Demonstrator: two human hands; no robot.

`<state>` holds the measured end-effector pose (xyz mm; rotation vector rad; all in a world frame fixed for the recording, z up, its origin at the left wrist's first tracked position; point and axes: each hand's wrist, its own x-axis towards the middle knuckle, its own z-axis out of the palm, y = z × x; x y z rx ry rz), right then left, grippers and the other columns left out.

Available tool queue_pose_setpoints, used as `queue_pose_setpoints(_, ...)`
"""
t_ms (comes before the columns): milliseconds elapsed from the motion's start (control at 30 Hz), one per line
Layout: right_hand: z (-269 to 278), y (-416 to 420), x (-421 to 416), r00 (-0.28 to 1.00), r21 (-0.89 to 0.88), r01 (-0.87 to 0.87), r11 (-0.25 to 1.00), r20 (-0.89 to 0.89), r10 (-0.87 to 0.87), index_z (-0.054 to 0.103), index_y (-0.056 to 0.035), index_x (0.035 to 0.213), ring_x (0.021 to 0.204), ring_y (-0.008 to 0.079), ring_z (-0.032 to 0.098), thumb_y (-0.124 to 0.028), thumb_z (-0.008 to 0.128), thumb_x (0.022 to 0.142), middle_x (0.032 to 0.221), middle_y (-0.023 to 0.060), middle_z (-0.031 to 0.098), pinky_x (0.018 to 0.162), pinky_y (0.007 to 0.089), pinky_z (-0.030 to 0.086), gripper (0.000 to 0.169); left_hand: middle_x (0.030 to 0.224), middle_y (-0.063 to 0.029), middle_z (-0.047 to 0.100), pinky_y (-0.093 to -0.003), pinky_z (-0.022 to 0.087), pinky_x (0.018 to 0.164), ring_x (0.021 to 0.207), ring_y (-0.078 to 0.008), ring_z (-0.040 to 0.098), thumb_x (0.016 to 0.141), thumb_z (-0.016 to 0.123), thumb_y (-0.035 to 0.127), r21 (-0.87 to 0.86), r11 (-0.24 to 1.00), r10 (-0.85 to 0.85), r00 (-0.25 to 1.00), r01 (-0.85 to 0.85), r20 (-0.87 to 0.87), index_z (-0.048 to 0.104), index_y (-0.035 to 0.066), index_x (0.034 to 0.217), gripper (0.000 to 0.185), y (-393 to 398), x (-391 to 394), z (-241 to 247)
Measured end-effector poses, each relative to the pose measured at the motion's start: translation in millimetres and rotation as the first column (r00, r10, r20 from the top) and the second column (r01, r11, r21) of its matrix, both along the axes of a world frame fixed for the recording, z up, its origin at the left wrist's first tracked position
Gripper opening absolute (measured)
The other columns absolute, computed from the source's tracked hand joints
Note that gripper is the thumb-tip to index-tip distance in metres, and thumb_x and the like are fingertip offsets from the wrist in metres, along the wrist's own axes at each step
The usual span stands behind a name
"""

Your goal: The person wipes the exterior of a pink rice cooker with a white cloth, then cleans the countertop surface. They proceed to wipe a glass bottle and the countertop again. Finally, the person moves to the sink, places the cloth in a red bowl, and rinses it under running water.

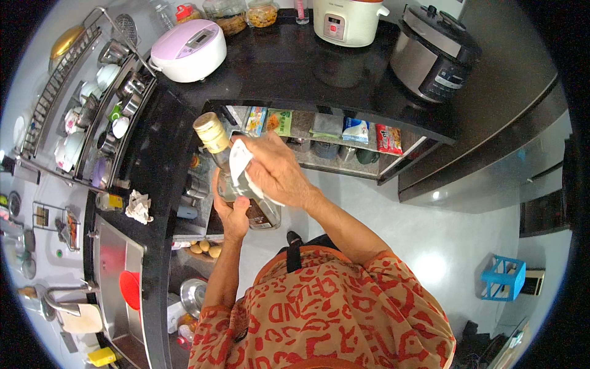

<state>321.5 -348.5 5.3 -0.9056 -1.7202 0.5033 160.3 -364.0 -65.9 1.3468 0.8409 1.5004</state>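
A large clear glass bottle [221, 159] with a yellowish cap and a dark label is held tilted in front of me, its cap towards the upper left. My left hand [233, 214] grips the bottle's side, the thumb lying near the label. In my right hand [281, 173] is a white cloth or tissue [239, 161], pressed against the bottle's shoulder just below the neck. The fingers of that hand partly hide the cloth and the glass.
A black countertop [272, 69] carries a rice cooker [189, 50], a slow cooker [348, 23] and a pressure cooker [433, 57]. Below are open shelves with packets. Crumpled paper [138, 207], a dish rack [99, 106] and a sink [115, 249] are at left. A blue stool [504, 278] stands right.
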Motion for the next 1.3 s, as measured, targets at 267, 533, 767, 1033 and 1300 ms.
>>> queue_pose_setpoints(267, -17, 2, 43, 0.868, -0.423, -0.477, 0.771, -0.362, 0.338, 0.057, 0.0001, 0.116, 0.085, 0.0137, 0.057, -0.017, 0.052, 0.085, 0.096, 0.0089, 0.062, 0.077, 0.0270, 0.045, 0.036, 0.125, -0.0109, 0.046, -0.0344, 0.038, 0.097, 0.113, -0.0204, 0.048, 0.068, 0.076, 0.040, -0.114, 0.987, -0.115, 0.993, 0.111, -0.030, 0.027, -0.003, 0.137, 0.095, -57, 37, -9)
queue_pose_setpoints(533, -34, -56, 65, 0.800, -0.458, -0.534, 0.711, -0.546, 0.249, 0.055, 0.0031, 0.117, 0.092, 0.0098, 0.055, -0.026, 0.051, 0.088, 0.102, 0.0064, 0.063, 0.080, 0.0235, 0.044, 0.042, 0.125, -0.0107, 0.045, -0.0346, 0.039, 0.096, 0.113, -0.0211, 0.047, 0.065, 0.076, 0.055, -0.059, 0.998, 0.022, 0.999, -0.020, 0.032, 0.026, -0.001, 0.137, 0.104, -103, 79, -6)
queue_pose_setpoints(767, -67, -77, 63, 0.861, -0.486, -0.364, 0.795, -0.501, 0.089, 0.051, 0.0016, 0.119, 0.100, 0.0220, 0.051, -0.031, 0.045, 0.092, 0.107, 0.0145, 0.056, 0.091, 0.0322, 0.038, 0.043, 0.127, -0.0124, 0.046, -0.0346, 0.038, 0.097, 0.115, -0.0223, 0.047, 0.073, 0.072, 0.038, 0.031, 0.996, 0.082, 0.997, -0.083, 0.014, 0.032, 0.001, 0.134, 0.083, -119, 84, 6)
queue_pose_setpoints(1033, -58, -114, 65, 0.993, -0.322, -0.088, 0.943, -0.104, 0.057, 0.037, 0.0028, 0.132, 0.114, 0.0320, 0.038, -0.013, 0.044, 0.086, 0.124, 0.0201, 0.045, 0.100, 0.0385, 0.030, 0.049, 0.139, -0.0124, 0.038, -0.0355, 0.035, 0.101, 0.122, -0.0232, 0.043, 0.078, 0.069, 0.027, 0.135, 0.968, 0.209, 0.977, -0.213, 0.044, 0.028, 0.000, 0.138, 0.078, -93, 80, 14)
queue_pose_setpoints(1300, -41, -91, 61, 0.994, -0.005, -0.021, 1.000, 0.104, 0.021, 0.040, 0.0003, 0.133, 0.115, 0.0310, 0.038, -0.010, 0.040, 0.090, 0.127, 0.0179, 0.045, 0.099, 0.0427, 0.028, 0.045, 0.130, -0.0107, 0.044, -0.0337, 0.033, 0.102, 0.119, -0.0193, 0.043, 0.075, 0.072, 0.020, -0.045, 0.976, 0.216, 0.955, -0.211, 0.201, 0.025, 0.004, 0.139, 0.080, -79, 87, 25)
